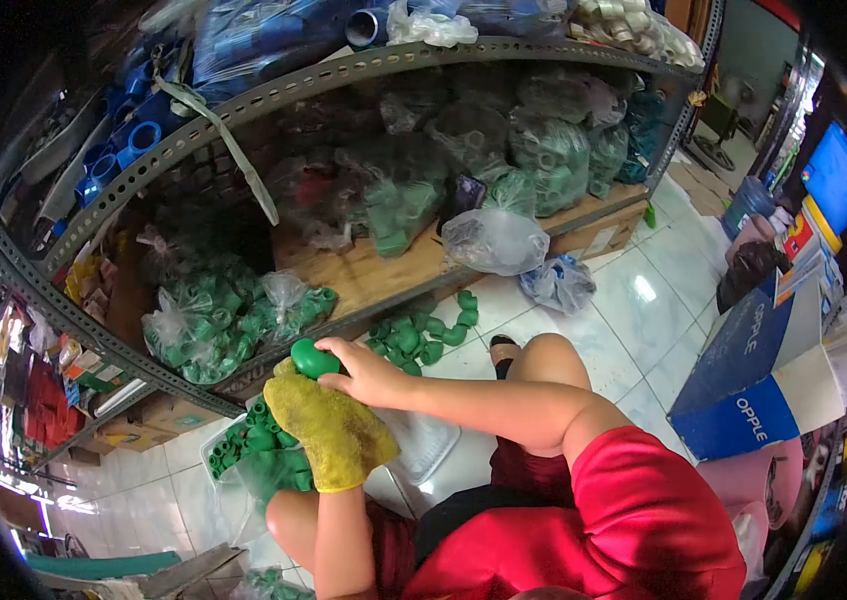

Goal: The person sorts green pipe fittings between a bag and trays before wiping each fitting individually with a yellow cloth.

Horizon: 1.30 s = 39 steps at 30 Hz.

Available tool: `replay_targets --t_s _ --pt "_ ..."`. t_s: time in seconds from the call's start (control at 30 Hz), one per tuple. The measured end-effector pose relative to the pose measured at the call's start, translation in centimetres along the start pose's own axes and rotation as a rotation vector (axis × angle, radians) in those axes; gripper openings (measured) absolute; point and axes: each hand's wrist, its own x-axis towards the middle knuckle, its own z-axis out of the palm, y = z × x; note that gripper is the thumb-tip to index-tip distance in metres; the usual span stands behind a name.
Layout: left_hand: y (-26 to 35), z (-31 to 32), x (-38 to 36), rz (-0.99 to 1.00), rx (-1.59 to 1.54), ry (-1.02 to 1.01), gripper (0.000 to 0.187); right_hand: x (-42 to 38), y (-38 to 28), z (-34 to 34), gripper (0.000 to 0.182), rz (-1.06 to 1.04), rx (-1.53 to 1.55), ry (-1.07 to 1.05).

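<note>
A smooth green pipe fitting (312, 358) is held up in front of me between both hands. My left hand (331, 425) is inside a yellow cloth mitt, closed against the fitting's near side; its fingers are hidden by the cloth. Bare, my right hand (368, 373) grips the fitting from the right with thumb and fingers. Below and left of the mitt, green fittings (255, 440) fill a container, partly covered by clear plastic. Loose green fittings (418, 335) lie on the floor just beyond my right hand. A whitish clear plastic tray (433, 447) sits beneath my right forearm.
A metal shelf (343, 78) spans the front, its lower wooden board (343, 285) carrying bagged green fittings (213, 320). A plastic bag (557, 283) lies on the tiled floor (633, 290). At right stands a blue OPPLE box (733, 385).
</note>
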Motion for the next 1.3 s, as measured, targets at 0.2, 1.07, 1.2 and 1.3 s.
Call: replay_targets --t_s 0.2,1.07,1.2,1.3 --pt "1.3 1.2 -1.0 -0.001 -0.004 0.09 0.031 0.1 -0.2 -0.9 0.044 0.138 0.076 -0.071" --pt "11.1 10.7 -2.9 -0.541 -0.211 0.171 0.04 1.2 7.3 -3.3 0.047 0.427 0.468 -0.152" --pt "12.4 10.8 -2.9 -0.482 -0.195 0.235 0.039 -1.8 13.4 -0.3 0.034 0.613 -0.214 -0.46" --pt "13.1 11.0 -3.1 -0.467 -0.193 0.256 0.038 -2.7 9.5 -0.7 0.026 0.962 0.075 -0.654"
